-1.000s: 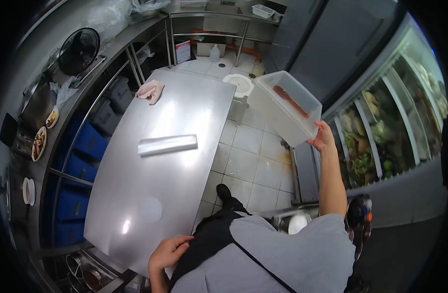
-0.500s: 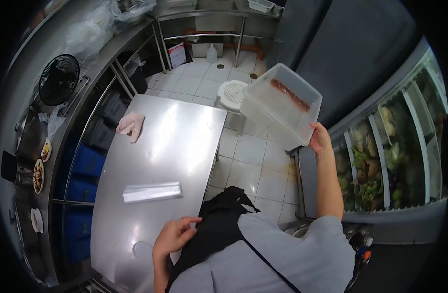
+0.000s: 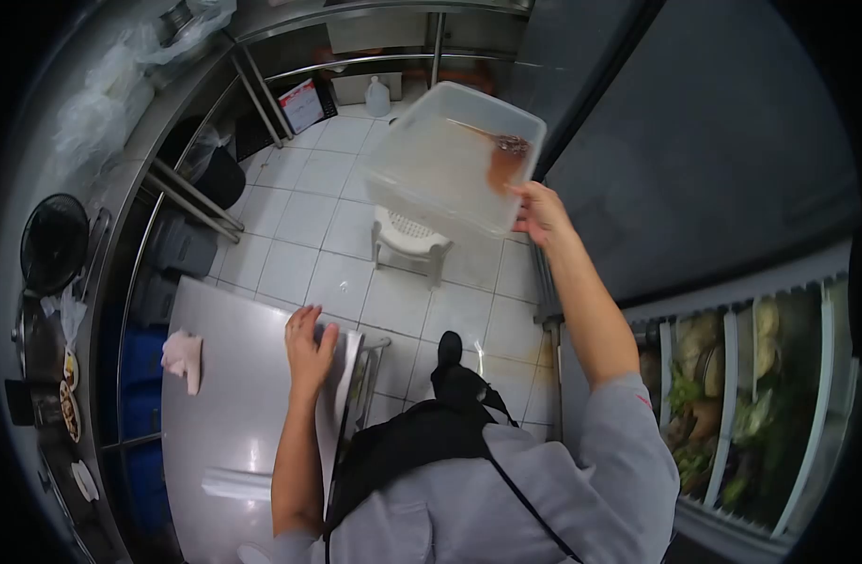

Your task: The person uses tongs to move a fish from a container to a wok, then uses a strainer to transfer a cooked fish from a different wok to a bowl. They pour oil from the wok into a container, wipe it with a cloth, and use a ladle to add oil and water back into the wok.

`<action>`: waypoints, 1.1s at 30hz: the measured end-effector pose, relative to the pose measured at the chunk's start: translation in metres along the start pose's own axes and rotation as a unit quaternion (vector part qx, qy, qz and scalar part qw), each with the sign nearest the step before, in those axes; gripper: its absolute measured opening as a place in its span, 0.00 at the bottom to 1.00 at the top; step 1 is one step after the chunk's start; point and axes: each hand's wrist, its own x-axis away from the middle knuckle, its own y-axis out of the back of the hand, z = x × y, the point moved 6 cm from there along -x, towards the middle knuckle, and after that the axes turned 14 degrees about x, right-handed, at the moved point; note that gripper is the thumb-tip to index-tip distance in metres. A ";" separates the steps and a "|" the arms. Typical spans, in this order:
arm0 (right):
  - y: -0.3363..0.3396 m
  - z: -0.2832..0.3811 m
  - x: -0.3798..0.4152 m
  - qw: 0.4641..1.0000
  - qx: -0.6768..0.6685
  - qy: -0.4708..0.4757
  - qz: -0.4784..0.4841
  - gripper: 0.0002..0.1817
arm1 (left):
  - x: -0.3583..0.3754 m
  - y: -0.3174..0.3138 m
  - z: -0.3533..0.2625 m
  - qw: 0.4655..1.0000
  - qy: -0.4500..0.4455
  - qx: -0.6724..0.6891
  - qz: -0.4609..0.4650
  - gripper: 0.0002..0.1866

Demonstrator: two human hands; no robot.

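Observation:
My right hand (image 3: 544, 214) grips the near right corner of a translucent plastic container (image 3: 422, 155), held tilted out in front of me. Reddish-brown liquid (image 3: 506, 171) has pooled at its right end, with some darker bits in it. Over the far right corner of the steel table (image 3: 248, 376), my left hand (image 3: 309, 352) is open, fingers stretched and holding nothing. A raw pale piece of meat, like poultry (image 3: 182, 357), lies on the table to its left. Nearer to me on the tabletop is a long, flat whitish packet (image 3: 238, 484).
A white plastic stool (image 3: 410, 237) stands on the tiled floor below the container. To the right, a glass-fronted fridge (image 3: 732, 395) holds vegetables. A counter with a black fan (image 3: 55, 242) and plates of food (image 3: 70, 411) runs along the left.
The container has moved left and forward with my right hand, and the liquid has gathered at its right end. My left hand has reached forward over the table corner. My view has shifted.

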 end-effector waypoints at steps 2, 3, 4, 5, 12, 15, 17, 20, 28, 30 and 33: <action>-0.011 0.026 -0.036 1.000 0.016 0.009 0.005 0.11 | -0.007 -0.013 0.008 0.998 0.010 -0.055 -0.014 0.21; -0.012 0.032 -0.051 1.000 0.026 0.011 0.009 0.10 | -0.007 -0.017 0.007 0.997 0.019 -0.072 -0.026 0.21; -0.011 0.035 -0.064 0.999 0.039 0.010 0.002 0.10 | -0.005 -0.019 0.005 0.995 0.030 -0.091 -0.040 0.21; -0.013 0.040 -0.078 0.999 0.052 0.012 -0.002 0.11 | -0.004 -0.021 0.003 0.993 0.039 -0.101 -0.041 0.22; -0.020 0.074 -0.139 0.998 0.058 0.001 0.030 0.11 | -0.013 -0.025 -0.011 0.985 0.065 -0.154 -0.044 0.25; -0.027 0.093 -0.165 0.996 0.066 -0.013 0.052 0.13 | -0.014 -0.026 -0.010 0.982 0.067 -0.171 -0.049 0.26; -0.031 0.108 -0.184 0.993 0.087 -0.025 0.070 0.14 | -0.016 -0.027 -0.009 0.981 0.072 -0.174 -0.052 0.26; -0.039 0.129 -0.223 0.990 0.119 -0.012 0.069 0.14 | -0.020 -0.026 -0.018 0.980 0.090 -0.172 -0.045 0.27; -0.133 0.226 -0.390 0.981 0.127 0.028 0.144 0.16 | -0.045 -0.035 -0.029 0.960 0.134 -0.246 0.006 0.31; -0.171 0.242 -0.447 0.980 0.110 0.033 0.165 0.17 | -0.079 -0.027 -0.057 0.935 0.108 -0.334 0.048 0.23; -0.217 0.274 -0.509 0.979 0.091 0.033 0.179 0.19 | -0.049 -0.035 -0.016 0.921 0.215 -0.318 0.068 0.31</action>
